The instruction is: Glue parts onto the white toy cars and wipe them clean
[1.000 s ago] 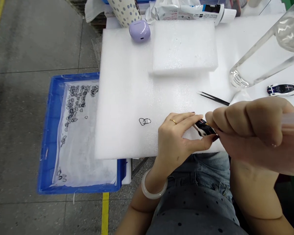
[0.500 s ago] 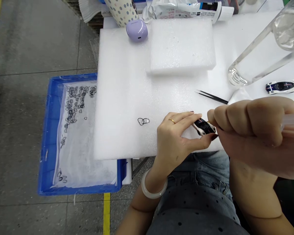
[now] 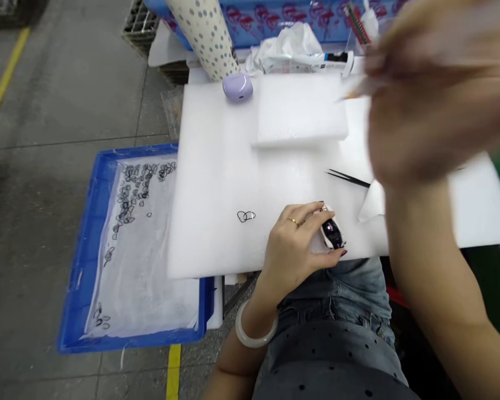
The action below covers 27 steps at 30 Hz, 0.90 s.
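The hands stood apart: the left hand (image 3: 294, 250) pinched a light, stiff toy car (image 3: 331, 233) by its sides on the white foam board (image 3: 216, 166), while the blurred right hand's (image 3: 433, 94) grip could not be told.

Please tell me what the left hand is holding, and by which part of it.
The left hand pinches a white-and-black toy car end to end: fingertips at the far end, thumb at the near end.

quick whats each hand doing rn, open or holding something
Left hand: closed, holding a white and black toy car.
Right hand: raised and blurred, cannot tell if open or holding anything.
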### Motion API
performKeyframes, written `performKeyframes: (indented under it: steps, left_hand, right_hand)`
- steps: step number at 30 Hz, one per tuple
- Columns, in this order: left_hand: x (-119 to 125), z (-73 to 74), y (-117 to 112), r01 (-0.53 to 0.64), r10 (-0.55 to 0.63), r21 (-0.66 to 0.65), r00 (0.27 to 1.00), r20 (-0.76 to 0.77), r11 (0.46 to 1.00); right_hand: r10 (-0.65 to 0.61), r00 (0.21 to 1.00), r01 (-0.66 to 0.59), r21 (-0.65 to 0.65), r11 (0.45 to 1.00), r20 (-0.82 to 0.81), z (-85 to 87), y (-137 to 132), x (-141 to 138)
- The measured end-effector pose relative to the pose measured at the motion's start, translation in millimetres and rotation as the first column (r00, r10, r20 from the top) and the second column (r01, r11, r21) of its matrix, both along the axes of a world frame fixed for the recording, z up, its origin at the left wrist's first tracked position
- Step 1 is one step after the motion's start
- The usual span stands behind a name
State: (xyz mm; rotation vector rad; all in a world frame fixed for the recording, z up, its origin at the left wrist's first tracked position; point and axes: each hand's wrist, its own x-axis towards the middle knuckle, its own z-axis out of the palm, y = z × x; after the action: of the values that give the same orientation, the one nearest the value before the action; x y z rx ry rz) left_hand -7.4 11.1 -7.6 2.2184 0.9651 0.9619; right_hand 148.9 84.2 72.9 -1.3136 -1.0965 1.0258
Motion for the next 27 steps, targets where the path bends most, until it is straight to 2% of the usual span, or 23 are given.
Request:
performKeyframes:
  steps: [1, 2, 3, 5, 6, 8, 9, 10, 12, 14, 15, 17, 19, 21, 23, 25, 27]
  left_hand:
    - [-1.5, -1.2, -1.0, 0.013, -0.013, 0.026, 1.0, -0.022, 1.0]
    - [-2.5, -2.1, -2.1, 0.02, -0.018, 0.044, 0.999, -0.038, 0.999]
    - [-3.2, -2.7, -3.1, 0.023, -0.02, 0.053, 0.999, -0.048, 0.998]
    - [-3.2, -2.7, -4.9, 0.037, -0.034, 0.056, 0.998, -0.055, 0.998]
    - [-2.6, -2.3, -5.6, 0.047, -0.044, 0.052, 0.997, -0.057, 0.998]
    - [-1.0, -1.0, -6.8, 0.057, -0.054, 0.042, 0.996, -0.066, 0.997]
    - [-0.5, -0.3, -7.3, 0.056, -0.053, 0.035, 0.996, -0.071, 0.998]
    - [-0.4, 0.6, -8.0, 0.055, -0.053, 0.03, 0.996, -0.073, 0.998]
    - [-3.3, 2.7, -10.1, 0.074, -0.072, 0.015, 0.995, -0.067, 0.997]
    - [-11.5, 5.7, -12.8, 0.111, -0.111, -0.01, 0.993, -0.039, 0.994]
    - [-17.9, 7.5, -13.9, 0.117, -0.117, -0.025, 0.993, -0.018, 0.993]
    - [-34.1, 10.9, -14.6, 0.056, -0.056, -0.039, 0.998, 0.021, 0.998]
    - [-52.6, 13.0, -11.8, -0.116, 0.116, -0.02, 0.993, 0.024, 0.993]
    - [-70.6, 12.8, -5.1, -0.323, 0.323, 0.036, 0.946, -0.014, 0.946]
    - [-85.5, 10.1, 3.9, -0.444, 0.451, 0.093, 0.89, -0.076, 0.891]
    - [-95.9, 6.2, 12.9, -0.459, 0.473, 0.125, 0.87, -0.139, 0.88]
    - [-101.8, 3.0, 19.8, -0.428, 0.447, 0.132, 0.876, -0.184, 0.894]
  right_hand:
    - [-0.023, 1.0, 0.024, 0.087, 0.996, -0.012, 0.0, 11.1, 0.9]
    - [0.006, 1.0, -0.008, 0.141, 0.99, 0.011, 0.5, 15.7, 3.6]
    - [0.018, 0.999, -0.027, 0.192, 0.981, 0.05, 1.1, 12.8, 8.2]
    - [-0.113, 0.986, 0.072, 0.301, 0.951, 0.119, 1.1, -12.2, 22.8]
    - [-0.25, 0.957, 0.183, 0.362, 0.914, 0.146, -0.2, -30.1, 32.5]
    - [-0.525, 0.809, 0.4, 0.407, 0.822, 0.265, -7.1, -63.6, 53.6]
    - [-0.58, 0.705, 0.453, 0.37, 0.811, 0.408, -12.6, -75.1, 63.2]
    - [-0.57, 0.598, 0.483, 0.314, 0.818, 0.564, -19.2, -81.9, 70.9]
    - [-0.392, 0.421, 0.517, 0.139, 0.845, 0.818, -33.6, -83.4, 79.8]
    - [-0.216, 0.321, 0.575, -0.008, 0.818, 0.922, -46.1, -76.6, 82.1]
    - [-0.172, 0.306, 0.604, -0.051, 0.795, 0.936, -50.9, -73.3, 82.4]
    - [-0.174, 0.357, 0.605, -0.085, 0.792, 0.918, -57.4, -70.9, 84.2]
    - [-0.292, 0.489, 0.567, -0.045, 0.822, 0.822, -60.5, -73.6, 89.3]
    - [-0.423, 0.628, 0.546, 0.017, 0.838, 0.653, -60.9, -78.4, 97.2]
    - [-0.509, 0.748, 0.543, 0.049, 0.839, 0.426, -59.5, -82.8, 105.9]
    - [-0.492, 0.851, 0.494, 0.037, 0.869, 0.184, -57.7, -87.0, 114.7]
    - [-0.466, 0.881, 0.468, -0.006, 0.884, 0.083, -57.2, -92.4, 123.3]
